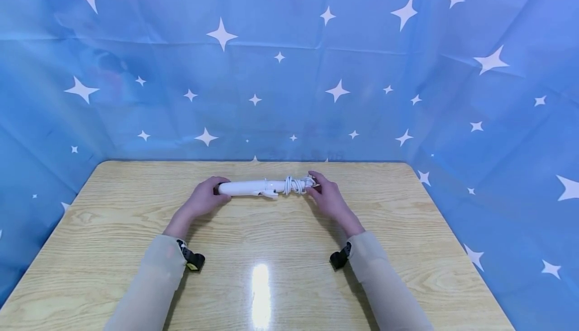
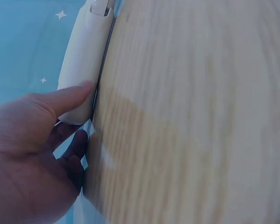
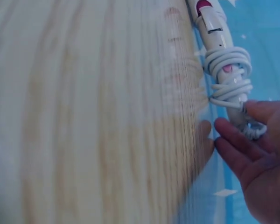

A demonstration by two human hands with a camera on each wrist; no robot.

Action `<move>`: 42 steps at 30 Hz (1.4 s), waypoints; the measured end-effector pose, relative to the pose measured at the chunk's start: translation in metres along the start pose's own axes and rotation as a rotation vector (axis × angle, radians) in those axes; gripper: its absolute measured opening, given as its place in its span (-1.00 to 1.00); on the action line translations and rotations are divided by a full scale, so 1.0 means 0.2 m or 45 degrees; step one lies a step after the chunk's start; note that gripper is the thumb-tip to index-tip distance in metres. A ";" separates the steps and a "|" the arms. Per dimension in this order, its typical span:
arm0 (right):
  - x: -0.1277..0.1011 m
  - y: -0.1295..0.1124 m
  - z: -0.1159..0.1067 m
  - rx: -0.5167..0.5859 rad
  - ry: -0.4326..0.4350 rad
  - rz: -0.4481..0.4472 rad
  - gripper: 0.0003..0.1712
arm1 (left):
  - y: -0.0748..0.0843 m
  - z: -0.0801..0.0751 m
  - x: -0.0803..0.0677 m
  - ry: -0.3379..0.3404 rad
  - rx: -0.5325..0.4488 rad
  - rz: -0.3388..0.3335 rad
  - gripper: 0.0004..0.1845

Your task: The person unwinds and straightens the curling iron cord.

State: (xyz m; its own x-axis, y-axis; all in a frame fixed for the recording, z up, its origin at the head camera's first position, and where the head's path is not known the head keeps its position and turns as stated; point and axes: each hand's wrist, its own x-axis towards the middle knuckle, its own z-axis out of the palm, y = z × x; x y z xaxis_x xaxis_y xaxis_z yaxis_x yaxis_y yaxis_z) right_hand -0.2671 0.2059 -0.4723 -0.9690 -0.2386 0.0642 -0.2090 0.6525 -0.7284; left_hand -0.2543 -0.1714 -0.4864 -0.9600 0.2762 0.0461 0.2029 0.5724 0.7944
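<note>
Appliance: a white hair straightener (image 1: 253, 187) lies crosswise at the middle of the head view, on the far half of the wooden table (image 1: 113, 250); whether it is a straightener or a curling iron is hard to settle, since its tips are covered by the hands.
Cord: a white cord (image 1: 296, 185) is wound in several loops round the right part of the body; the right wrist view shows the coils (image 3: 228, 70) with pink marks on the body between them, and the plug end is lost under the fingers.
Left hand: the left hand (image 1: 205, 198) closes round the left end, its grip wrapping the tip; in the left wrist view the thumb (image 2: 67, 98) lies along the white body (image 2: 84, 56) and the other fingers curl beneath, mostly hidden in shadow.
Right hand: the right hand (image 1: 325, 195) has its grip at the cord-wound end, fingers (image 3: 238, 140) bent against the loops; just what they pinch cannot be told.
Cut off: both wrist views crop the appliance at the upper edge and blur the table's grain.
Surround: blue star-printed cloth (image 1: 289, 70) fills the background; dark wrist straps (image 1: 192, 259) sit at the sleeves.
</note>
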 end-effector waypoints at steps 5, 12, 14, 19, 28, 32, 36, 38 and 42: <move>0.01 -0.01 0.01 0.099 0.019 0.013 -0.37 | 0.00 -0.01 -0.02 -0.027 -0.054 -0.037 -0.56; -0.01 -0.03 0.01 0.195 0.041 0.101 -0.39 | 0.04 -0.02 -0.04 -0.039 -0.165 -0.071 -0.56; -0.03 -0.04 0.01 0.202 0.037 0.121 -0.41 | 0.05 -0.01 -0.05 -0.033 -0.193 -0.087 -0.56; -0.07 -0.05 0.00 0.238 0.025 0.101 -0.47 | 0.06 0.00 -0.07 -0.019 -0.311 -0.135 -0.56; -0.11 -0.05 -0.02 0.334 0.057 0.060 -0.56 | 0.04 0.01 -0.08 -0.027 -0.458 -0.193 -0.51; -0.12 -0.06 -0.04 0.386 0.049 0.054 -0.55 | 0.05 0.00 -0.09 -0.026 -0.541 -0.208 -0.47; -0.13 -0.09 -0.07 0.470 0.054 0.052 -0.55 | 0.07 -0.01 -0.09 -0.053 -0.725 -0.252 -0.45; -0.15 -0.10 -0.08 0.537 0.059 0.047 -0.55 | 0.08 -0.02 -0.09 -0.078 -0.837 -0.277 -0.46; -0.17 -0.11 -0.11 0.615 0.075 0.042 -0.55 | 0.10 -0.02 -0.09 -0.106 -0.981 -0.298 -0.48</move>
State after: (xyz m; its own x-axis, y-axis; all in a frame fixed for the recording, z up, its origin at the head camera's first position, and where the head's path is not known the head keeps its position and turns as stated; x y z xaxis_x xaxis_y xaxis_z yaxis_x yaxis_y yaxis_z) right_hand -0.2321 0.2156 -0.4426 -0.9828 -0.1730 0.0645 -0.1067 0.2473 -0.9631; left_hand -0.2330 -0.1681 -0.4690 -0.9374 0.2889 -0.1943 -0.2208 -0.0618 0.9734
